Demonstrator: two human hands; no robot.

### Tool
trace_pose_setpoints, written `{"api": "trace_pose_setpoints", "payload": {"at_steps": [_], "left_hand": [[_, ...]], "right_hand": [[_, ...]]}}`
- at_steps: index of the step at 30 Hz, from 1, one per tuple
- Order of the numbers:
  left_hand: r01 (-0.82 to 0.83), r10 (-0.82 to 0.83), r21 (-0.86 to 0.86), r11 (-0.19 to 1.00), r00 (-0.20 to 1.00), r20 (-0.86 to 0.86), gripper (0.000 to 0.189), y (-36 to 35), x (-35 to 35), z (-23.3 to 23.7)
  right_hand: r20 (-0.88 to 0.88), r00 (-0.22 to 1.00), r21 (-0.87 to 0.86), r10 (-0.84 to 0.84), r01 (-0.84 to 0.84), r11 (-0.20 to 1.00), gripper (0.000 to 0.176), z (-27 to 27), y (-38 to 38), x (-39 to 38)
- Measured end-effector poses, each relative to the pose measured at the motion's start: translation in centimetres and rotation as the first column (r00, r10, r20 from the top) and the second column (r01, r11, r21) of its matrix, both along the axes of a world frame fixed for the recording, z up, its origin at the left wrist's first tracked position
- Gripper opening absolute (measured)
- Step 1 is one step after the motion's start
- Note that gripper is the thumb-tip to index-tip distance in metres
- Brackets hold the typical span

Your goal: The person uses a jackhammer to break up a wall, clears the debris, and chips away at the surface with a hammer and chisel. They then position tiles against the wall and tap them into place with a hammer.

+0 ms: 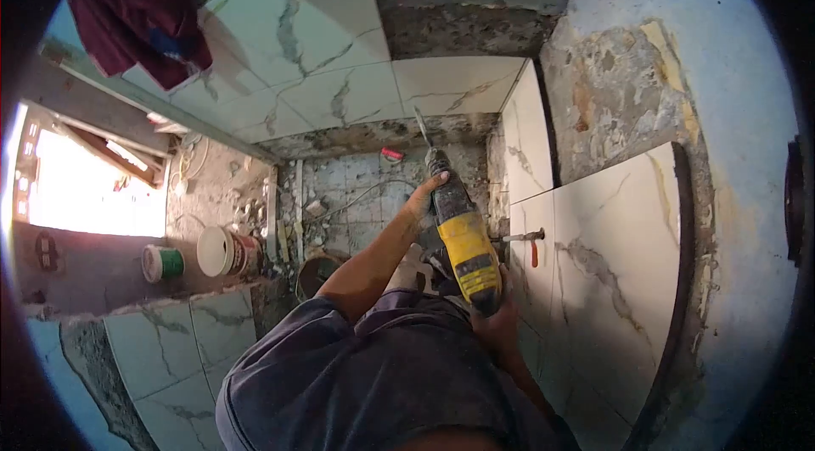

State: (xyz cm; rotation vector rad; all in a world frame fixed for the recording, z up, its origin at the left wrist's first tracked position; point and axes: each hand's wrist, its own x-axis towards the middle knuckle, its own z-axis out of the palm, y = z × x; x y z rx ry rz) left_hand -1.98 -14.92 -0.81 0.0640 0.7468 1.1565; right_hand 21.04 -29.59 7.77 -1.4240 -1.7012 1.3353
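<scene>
A yellow and black rotary hammer [469, 240] is held out in front of my body, its long chisel bit [421, 126] pointing away from me. The tip overlaps the lower edge of the marbled wall tiles [340, 99] in this view. My left hand [422, 198] wraps around the dark front part of the tool, just behind the chuck. At the rear end, my right hand [497, 324] grips the handle, its fingers partly hidden by the body of the tool. Below the tiles runs a strip of rough, bare wall [373, 137].
Debris and a red object [391, 154] lie on the dusty floor [365, 235]. Buckets [216, 252] stand at the left, another [316, 274] by my left elbow. A tap [533, 235] juts from the right wall. A maroon cloth [140, 22] hangs upper left.
</scene>
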Motion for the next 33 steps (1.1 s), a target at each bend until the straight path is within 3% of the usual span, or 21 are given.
{"api": "trace_pose_setpoints", "payload": {"at_steps": [4,6,9,10,12,13,14,16,18,20,22,23,24,25,26,27,28,29,30,31,33], "left_hand": [[-0.167,0.177,-0.098,0.981,0.978,0.114,0.038,-5.2,-2.3,-3.8],[-0.214,0.239,-0.151,0.965,0.957,0.165,0.037,-8.0,-4.1,-5.6],[-0.351,0.341,-0.239,0.905,0.936,-0.083,0.041,-10.8,-7.3,-2.6],[-0.387,0.382,-0.246,0.889,0.921,-0.073,0.041,-11.5,-8.5,-0.8],[-0.471,0.394,-0.375,0.798,0.880,-0.265,0.045,-12.4,-11.4,1.2],[-0.399,0.385,-0.260,0.879,0.917,-0.104,0.044,-12.6,-13.4,-5.1],[-0.444,0.438,-0.262,0.857,0.895,-0.083,0.044,-12.5,-15.4,-6.9],[-0.413,0.495,-0.361,0.836,0.851,0.173,0.039,-12.5,-19.4,-9.3],[-0.470,0.560,-0.352,0.809,0.798,0.222,0.043,-12.1,-24.5,-10.9],[-0.508,0.604,-0.350,0.787,0.749,0.273,0.049,-12.6,-28.9,-12.2],[-0.465,0.516,-0.464,0.754,0.856,-0.020,0.069,-15.1,-34.3,-13.5],[-0.525,0.371,-0.459,0.716,0.844,-0.387,0.072,-17.3,-37.2,-14.7],[-0.580,0.152,-0.438,0.687,0.704,-0.693,0.075,-19.9,-39.8,-15.8],[-0.795,0.052,-0.326,0.512,0.407,-0.912,0.066,-22.8,-41.6,-16.3],[-0.893,0.126,-0.221,0.393,0.291,-0.948,0.051,-25.7,-45.0,-10.1],[-0.927,-0.017,-0.070,0.369,0.068,-0.998,0.041,-29.6,-47.1,-9.7],[-0.924,-0.292,0.171,0.341,-0.277,-0.916,0.037,-32.8,-49.0,-6.4],[-0.891,-0.455,0.297,0.343,-0.434,-0.777,0.037,-36.4,-50.2,-4.2],[-0.880,-0.523,0.309,0.361,-0.466,-0.714,0.038,-40.0,-51.3,-0.5],[-0.873,-0.740,0.358,0.331,-0.475,-0.475,0.040,-42.3,-51.9,3.3],[-0.815,-0.846,0.528,0.240,-0.442,-0.297,0.055,-46.8,-52.0,6.5]], "right_hand": [[0.235,0.958,0.019,0.163,-0.172,0.985,0.076,3.8,0.7,-1.4],[0.186,0.922,-0.223,0.339,-0.296,0.929,0.085,4.1,1.5,-1.9],[0.143,0.898,-0.170,0.417,-0.393,0.904,0.075,0.2,1.5,-3.0],[0.152,0.877,-0.177,0.456,-0.430,0.885,0.075,-0.5,1.4,-4.3],[0.247,0.845,-0.345,0.475,-0.381,0.858,0.043,-2.1,1.7,-7.2],[0.251,0.825,-0.186,0.507,-0.473,0.861,0.032,-4.2,2.0,-8.0],[0.270,0.789,-0.189,0.551,-0.518,0.834,0.032,-3.8,3.2,-10.6],[0.202,0.801,-0.247,0.564,-0.516,0.820,0.027,-1.9,4.9,-17.0],[0.213,0.773,-0.203,0.597,-0.563,0.801,0.025,-1.5,7.1,-24.5],[0.275,0.769,-0.322,0.577,-0.492,0.809,0.025,-1.2,9.1,-32.0],[0.370,0.656,-0.437,0.658,-0.502,0.746,0.032,0.5,10.7,-42.2],[0.381,0.614,-0.404,0.691,-0.562,0.722,0.033,-1.0,11.4,-45.8],[0.387,0.575,-0.365,0.721,-0.623,0.692,0.033,-3.5,12.3,-49.0],[0.422,0.528,-0.342,0.737,-0.661,0.668,0.034,-5.7,12.6,-52.4],[0.454,0.485,-0.326,0.748,-0.691,0.646,0.034,-7.6,13.2,-55.6],[0.459,0.461,-0.327,0.759,-0.707,0.627,0.034,-9.0,12.8,-58.7],[0.478,0.439,-0.290,0.761,-0.739,0.608,0.029,-10.3,12.1,-61.5],[0.495,0.418,-0.251,0.762,-0.771,0.586,0.024,-11.5,11.5,-64.1],[0.497,0.398,-0.253,0.771,-0.784,0.567,0.024,-12.7,11.1,-66.3],[0.466,0.399,-0.279,0.789,-0.781,0.559,0.030,-13.7,10.8,-68.4],[0.440,0.419,-0.282,0.794,-0.775,0.566,0.030,-16.7,10.6,-71.5]]}}
